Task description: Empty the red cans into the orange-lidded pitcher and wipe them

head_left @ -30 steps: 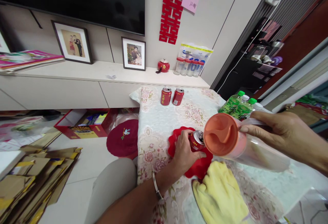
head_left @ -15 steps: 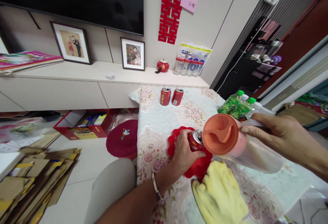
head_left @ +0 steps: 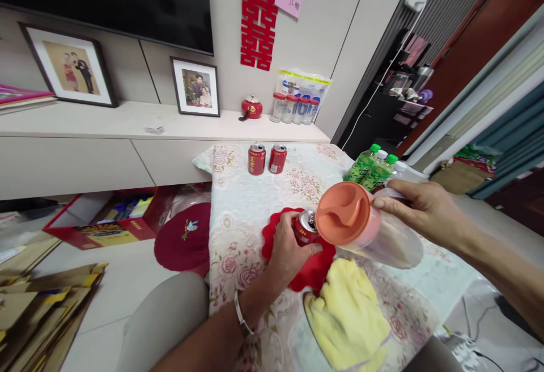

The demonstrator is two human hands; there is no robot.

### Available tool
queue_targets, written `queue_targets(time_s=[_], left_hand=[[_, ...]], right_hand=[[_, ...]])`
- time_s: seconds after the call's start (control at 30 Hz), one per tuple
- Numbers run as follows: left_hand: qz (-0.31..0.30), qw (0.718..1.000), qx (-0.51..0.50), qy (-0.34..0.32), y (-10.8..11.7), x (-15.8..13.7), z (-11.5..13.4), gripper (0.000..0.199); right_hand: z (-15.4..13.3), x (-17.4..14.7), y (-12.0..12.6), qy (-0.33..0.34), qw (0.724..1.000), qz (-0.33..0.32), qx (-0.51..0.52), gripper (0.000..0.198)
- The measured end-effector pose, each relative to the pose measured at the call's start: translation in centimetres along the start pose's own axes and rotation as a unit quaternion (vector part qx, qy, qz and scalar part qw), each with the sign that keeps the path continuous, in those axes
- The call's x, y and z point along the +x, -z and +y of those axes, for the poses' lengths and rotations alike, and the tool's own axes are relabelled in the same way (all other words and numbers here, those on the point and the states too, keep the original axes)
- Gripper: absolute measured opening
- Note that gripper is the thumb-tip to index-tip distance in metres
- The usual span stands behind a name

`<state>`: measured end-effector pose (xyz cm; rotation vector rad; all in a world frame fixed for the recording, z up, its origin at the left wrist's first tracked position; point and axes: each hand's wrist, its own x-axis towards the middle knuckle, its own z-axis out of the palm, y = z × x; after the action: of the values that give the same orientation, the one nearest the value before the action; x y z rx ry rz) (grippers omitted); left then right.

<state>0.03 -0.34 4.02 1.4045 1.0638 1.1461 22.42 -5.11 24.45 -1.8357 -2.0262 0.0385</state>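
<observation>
My left hand (head_left: 289,250) is wrapped round a red drink can (head_left: 305,228), which stands on a red scalloped tray (head_left: 312,275). By its handle, my right hand (head_left: 419,208) grips a clear plastic pitcher (head_left: 393,241) with an orange lid (head_left: 343,213). The pitcher is tilted far over to the left, its lid end right beside the can's top. Whether liquid runs out cannot be made out. Just in front of the tray lies a crumpled yellow cloth (head_left: 348,315). Two more red cans, one on the left (head_left: 256,160) and one on the right (head_left: 277,159), stand upright farther back.
Green-capped bottles (head_left: 369,168) stand at the table's right side. Behind the flowered tablecloth (head_left: 229,230) runs a white cabinet (head_left: 170,128) with framed photos, a red pot (head_left: 251,108) and several lidded jars (head_left: 293,109). A maroon stool (head_left: 182,239) is at the left.
The whole view has shifted, so things appear farther left. My left hand still holds the can, and the pitcher stays tilted beside it in my right hand.
</observation>
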Motion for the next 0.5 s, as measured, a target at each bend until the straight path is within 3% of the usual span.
queue_targets(time_s=[0.13, 0.5], left_hand=[[0.004, 1.000, 0.002, 0.000, -0.03, 0.02, -0.15, 0.075], [-0.012, 1.000, 0.012, 0.001, 0.00, 0.10, -0.35, 0.075]], right_hand=[[-0.29, 0.04, 0.08, -0.056, 0.998, -0.020, 0.034, 0.078], [0.46, -0.02, -0.25, -0.119, 0.978, 0.056, 0.164, 0.076]])
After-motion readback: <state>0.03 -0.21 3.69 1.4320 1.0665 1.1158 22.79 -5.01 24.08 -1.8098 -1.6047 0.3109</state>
